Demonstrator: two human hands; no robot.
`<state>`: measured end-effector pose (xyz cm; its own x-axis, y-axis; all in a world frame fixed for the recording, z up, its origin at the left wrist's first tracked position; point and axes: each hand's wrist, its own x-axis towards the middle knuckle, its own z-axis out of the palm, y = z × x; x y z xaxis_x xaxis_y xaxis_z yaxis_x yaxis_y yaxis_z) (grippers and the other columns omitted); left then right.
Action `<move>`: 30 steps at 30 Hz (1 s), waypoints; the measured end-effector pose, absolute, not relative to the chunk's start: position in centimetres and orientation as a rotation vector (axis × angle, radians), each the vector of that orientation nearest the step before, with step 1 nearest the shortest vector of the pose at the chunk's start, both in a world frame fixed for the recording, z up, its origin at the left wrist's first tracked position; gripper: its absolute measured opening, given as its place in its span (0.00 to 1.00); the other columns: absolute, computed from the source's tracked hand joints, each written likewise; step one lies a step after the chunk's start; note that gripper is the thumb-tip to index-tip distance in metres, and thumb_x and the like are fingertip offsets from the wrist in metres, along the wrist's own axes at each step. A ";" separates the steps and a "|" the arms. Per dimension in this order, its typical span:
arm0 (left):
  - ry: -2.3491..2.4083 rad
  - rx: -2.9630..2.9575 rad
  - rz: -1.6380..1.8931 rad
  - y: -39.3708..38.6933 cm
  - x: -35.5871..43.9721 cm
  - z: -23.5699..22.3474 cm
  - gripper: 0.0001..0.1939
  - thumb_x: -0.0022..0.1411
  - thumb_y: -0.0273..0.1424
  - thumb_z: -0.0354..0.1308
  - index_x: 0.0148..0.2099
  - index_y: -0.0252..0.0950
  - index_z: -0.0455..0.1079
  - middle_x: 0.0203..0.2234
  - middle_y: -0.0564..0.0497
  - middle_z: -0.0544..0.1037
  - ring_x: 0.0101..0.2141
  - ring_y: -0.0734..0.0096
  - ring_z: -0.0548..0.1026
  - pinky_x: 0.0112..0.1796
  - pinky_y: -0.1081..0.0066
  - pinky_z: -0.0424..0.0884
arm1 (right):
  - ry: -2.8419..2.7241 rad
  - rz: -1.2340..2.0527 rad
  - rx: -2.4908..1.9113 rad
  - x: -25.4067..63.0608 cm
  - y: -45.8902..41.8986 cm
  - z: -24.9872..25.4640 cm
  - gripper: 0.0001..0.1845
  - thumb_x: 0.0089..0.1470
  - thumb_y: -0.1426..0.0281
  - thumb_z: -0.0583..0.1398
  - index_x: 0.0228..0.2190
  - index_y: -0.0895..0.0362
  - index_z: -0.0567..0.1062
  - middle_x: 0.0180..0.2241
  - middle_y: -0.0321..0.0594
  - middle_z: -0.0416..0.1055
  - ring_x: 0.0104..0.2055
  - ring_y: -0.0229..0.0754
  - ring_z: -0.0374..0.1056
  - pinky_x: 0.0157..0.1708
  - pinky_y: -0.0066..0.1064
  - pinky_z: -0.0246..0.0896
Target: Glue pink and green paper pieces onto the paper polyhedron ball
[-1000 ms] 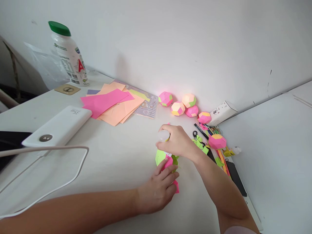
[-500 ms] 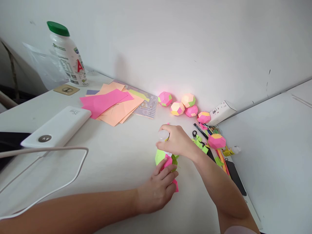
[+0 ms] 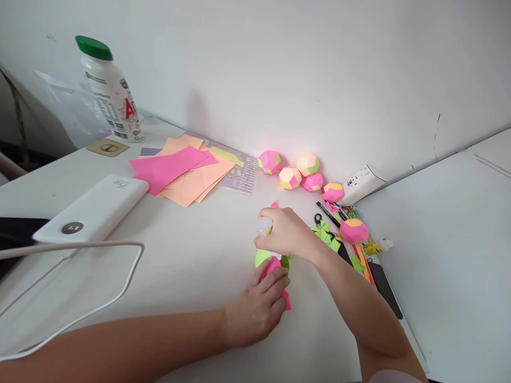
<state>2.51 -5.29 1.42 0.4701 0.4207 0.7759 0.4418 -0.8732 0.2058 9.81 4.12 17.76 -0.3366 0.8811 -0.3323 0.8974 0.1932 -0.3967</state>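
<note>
My left hand (image 3: 257,308) rests on the white table with its fingers closed on a small folded paper piece (image 3: 275,268) of pink and green. My right hand (image 3: 288,234) hovers just above that piece, wrapped round a small glue bottle (image 3: 264,225) with a whitish end pointing left. Several finished paper balls (image 3: 290,177) in pink, peach and green lie by the wall behind. One more paper ball (image 3: 354,231) sits to the right of my right hand.
A stack of pink and peach paper sheets (image 3: 187,169) lies at the back left, with a white power bank (image 3: 93,206) and its cable (image 3: 99,303) nearer. A green-capped bottle (image 3: 109,90) stands far left. Scissors, pens and green scraps (image 3: 331,229) clutter the right, beside a white box (image 3: 363,183).
Both hands hold almost the same place. My right hand with the glue bottle has dipped slightly toward the paper piece.
</note>
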 end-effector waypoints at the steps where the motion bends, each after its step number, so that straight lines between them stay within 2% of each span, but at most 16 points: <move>1: -0.790 -2.671 -1.398 -5.3 2.5 1.4 0.06 0.58 0.20 0.55 0.30 0.33 0.68 0.41 0.43 0.77 0.50 0.52 0.70 0.56 0.43 0.60 | 2.401 -0.834 1.791 9.8 4.1 17.8 0.21 0.39 0.71 0.58 0.40 0.54 0.73 0.16 0.26 0.62 0.18 0.35 0.57 0.19 0.26 0.49; 9: -0.775 -2.643 -1.383 -5.2 2.6 1.1 0.06 0.59 0.20 0.54 0.31 0.33 0.68 0.41 0.42 0.77 0.49 0.53 0.70 0.55 0.44 0.61 | 2.395 -0.811 1.757 10.0 4.0 17.6 0.14 0.38 0.72 0.58 0.33 0.52 0.70 0.17 0.29 0.63 0.20 0.37 0.58 0.18 0.26 0.43; 13: -0.743 -2.629 -1.382 -5.2 2.5 1.2 0.06 0.60 0.20 0.53 0.32 0.33 0.68 0.41 0.43 0.77 0.49 0.54 0.70 0.56 0.45 0.60 | 2.377 -0.807 1.750 10.1 3.9 17.8 0.09 0.38 0.73 0.58 0.27 0.52 0.67 0.16 0.28 0.59 0.19 0.36 0.55 0.17 0.27 0.39; 18: -0.698 -2.623 -1.427 -5.3 2.5 1.3 0.06 0.60 0.21 0.54 0.30 0.33 0.67 0.41 0.44 0.77 0.47 0.55 0.70 0.56 0.47 0.58 | 2.370 -0.880 1.794 10.8 3.6 19.4 0.08 0.38 0.73 0.59 0.23 0.53 0.64 0.17 0.27 0.57 0.18 0.34 0.50 0.16 0.27 0.40; 21: -0.689 -2.634 -1.438 -5.4 2.4 1.4 0.06 0.58 0.21 0.55 0.30 0.33 0.67 0.40 0.45 0.77 0.47 0.55 0.70 0.57 0.47 0.56 | 2.371 -0.966 1.878 12.5 3.4 21.1 0.09 0.39 0.71 0.61 0.22 0.54 0.64 0.19 0.28 0.58 0.20 0.33 0.52 0.17 0.26 0.41; 25: -0.654 -2.642 -1.463 -5.6 2.3 1.7 0.05 0.57 0.21 0.55 0.29 0.34 0.67 0.39 0.46 0.77 0.46 0.58 0.70 0.57 0.48 0.56 | 2.330 -1.230 2.119 17.7 3.1 22.4 0.10 0.40 0.67 0.65 0.24 0.55 0.69 0.19 0.28 0.59 0.21 0.33 0.54 0.19 0.25 0.46; 28: -0.592 -2.654 -1.490 -5.7 2.3 1.8 0.05 0.57 0.22 0.55 0.29 0.34 0.67 0.38 0.46 0.77 0.44 0.59 0.70 0.57 0.50 0.57 | 2.153 -1.630 2.357 23.5 2.2 21.4 0.12 0.38 0.64 0.65 0.25 0.54 0.68 0.16 0.26 0.54 0.16 0.30 0.47 0.16 0.24 0.38; 30: -0.547 -2.671 -1.499 -5.8 2.3 1.9 0.05 0.57 0.22 0.55 0.29 0.34 0.67 0.38 0.46 0.77 0.43 0.60 0.70 0.56 0.51 0.58 | 2.144 -1.984 2.439 27.3 1.1 19.6 0.14 0.34 0.62 0.65 0.23 0.54 0.67 0.14 0.26 0.54 0.14 0.31 0.46 0.14 0.25 0.39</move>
